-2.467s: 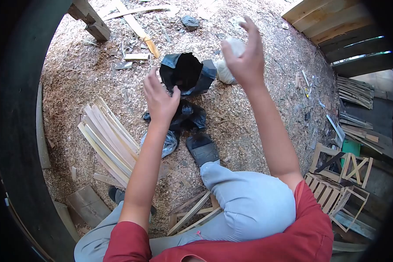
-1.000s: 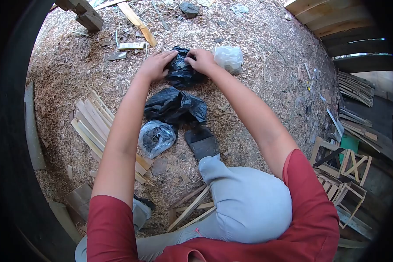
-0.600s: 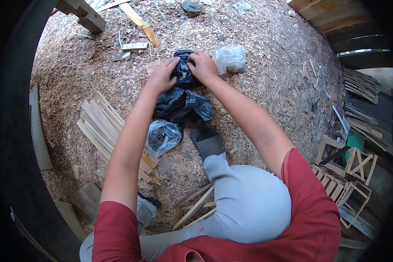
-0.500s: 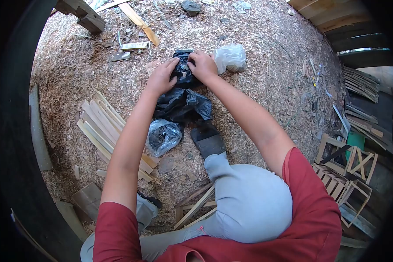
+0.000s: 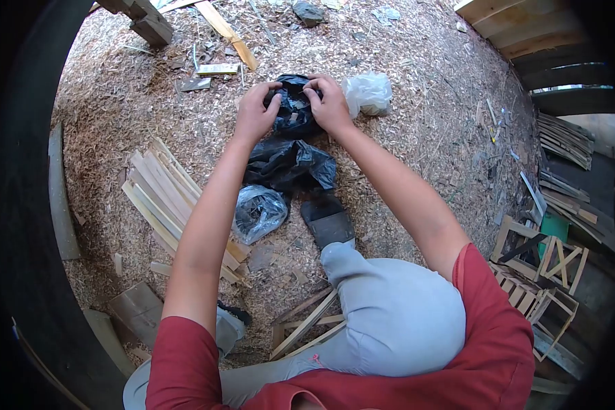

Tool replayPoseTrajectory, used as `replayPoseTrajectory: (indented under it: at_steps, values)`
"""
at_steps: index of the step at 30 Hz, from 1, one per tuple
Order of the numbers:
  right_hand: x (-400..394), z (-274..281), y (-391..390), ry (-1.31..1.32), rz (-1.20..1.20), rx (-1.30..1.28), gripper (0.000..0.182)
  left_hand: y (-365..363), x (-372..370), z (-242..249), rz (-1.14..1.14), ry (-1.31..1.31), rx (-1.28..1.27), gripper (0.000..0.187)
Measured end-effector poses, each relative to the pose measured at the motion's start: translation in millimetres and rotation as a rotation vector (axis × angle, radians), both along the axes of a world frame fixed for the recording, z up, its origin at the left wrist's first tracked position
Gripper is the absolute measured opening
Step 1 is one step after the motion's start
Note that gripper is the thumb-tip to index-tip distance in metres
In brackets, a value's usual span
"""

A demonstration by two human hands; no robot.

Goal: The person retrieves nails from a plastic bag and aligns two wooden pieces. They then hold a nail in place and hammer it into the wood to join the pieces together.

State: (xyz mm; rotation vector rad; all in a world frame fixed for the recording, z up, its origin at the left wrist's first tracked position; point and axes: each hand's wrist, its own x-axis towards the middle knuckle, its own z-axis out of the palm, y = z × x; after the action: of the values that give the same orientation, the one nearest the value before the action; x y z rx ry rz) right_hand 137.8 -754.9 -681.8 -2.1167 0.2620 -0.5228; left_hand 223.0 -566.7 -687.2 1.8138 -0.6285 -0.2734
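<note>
- The person is sitting low over a floor [image 5: 417,89] covered in wood shavings, both arms stretched forward.
- The left hand [image 5: 254,113] is clenching the left side of a small black plastic bag [image 5: 292,109], fingers curled over its top edge.
- The right hand [image 5: 329,104] is gripping the same bag's right side, so the bag is being held between both hands just above the shavings.
- A clear plastic bag [image 5: 370,92] is lying just beside the right hand.
- A larger crumpled black bag [image 5: 290,166] is lying nearer the person, with a clear bag of dark contents [image 5: 258,213] touching it and a dark shoe [image 5: 328,220] alongside.
- A bundle of wooden slats [image 5: 167,201] is resting to the left.
</note>
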Motion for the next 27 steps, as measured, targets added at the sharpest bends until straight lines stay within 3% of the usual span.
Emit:
replayPoseTrajectory:
  at_steps: [2, 3, 8, 10, 16, 21, 27]
  values:
    - [-1.5, 15.6, 6.3, 0.004, 0.0, 0.042, 0.007, 1.4, -2.7, 21.0, 0.081, -0.4, 0.077, 0.022]
    - [-1.6, 21.2, 9.3, -0.015, 0.0, 0.059, 0.008, 0.6, -5.8, 28.5, 0.092, -0.435, 0.055, 0.019]
    - [7.3, 43.3, 23.9, -0.054, 0.006, 0.106, 0.011, -3.2, -8.4, 45.7, 0.085, -0.347, 0.029, 0.015]
    - [10.6, 48.0, 27.0, -0.033, 0.039, -0.024, 0.011, -2.0, -7.3, 49.9, 0.106, -0.193, -0.005, 0.013]
    - [24.3, 52.5, 32.5, -0.119, -0.075, 0.16, 0.01, 5.8, 1.6, 56.0, 0.188, -0.183, -0.119, 0.01]
    - [20.4, 85.2, 26.9, -0.158, 0.179, -0.171, 0.013, 18.9, 11.9, 75.1, 0.177, -0.378, -0.094, 0.008]
    - [49.4, 113.1, 56.9, -0.251, 0.311, -0.231, 0.015, 60.7, 20.4, 128.1, 0.151, -0.563, 0.028, 0.01]
